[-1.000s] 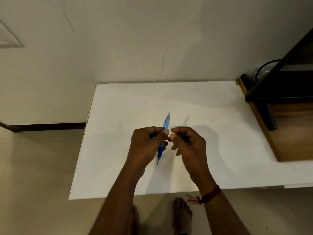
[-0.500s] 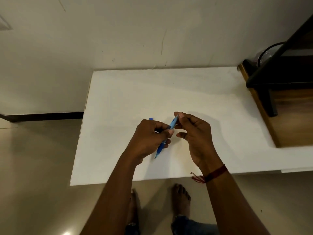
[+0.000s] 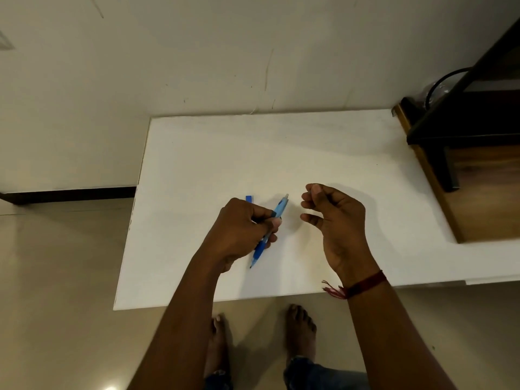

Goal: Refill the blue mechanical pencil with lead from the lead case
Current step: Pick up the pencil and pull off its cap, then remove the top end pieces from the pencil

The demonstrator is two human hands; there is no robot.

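My left hand (image 3: 242, 229) is closed around the middle of the blue mechanical pencil (image 3: 277, 212), just above the white table (image 3: 213, 153). The pencil slants, its tip toward me and its pale cap end up and to the right. A small blue piece, apparently the lead case (image 3: 249, 199), peeks out behind my left knuckles; I cannot tell whether it is held or lying on the table. My right hand (image 3: 334, 220) hovers a short way right of the pencil's cap end. Its fingers are loosely curled and apart, and nothing shows between them.
A dark wooden unit with a black frame (image 3: 461, 153) stands against the table's right side. The wall runs along the table's far edge. My bare feet (image 3: 298, 327) are on the tiled floor below the near edge.
My right hand has left the pencil's cap end and moved to the right. My left hand still holds the pencil, now tilted more. The blue piece behind my left hand came into view.
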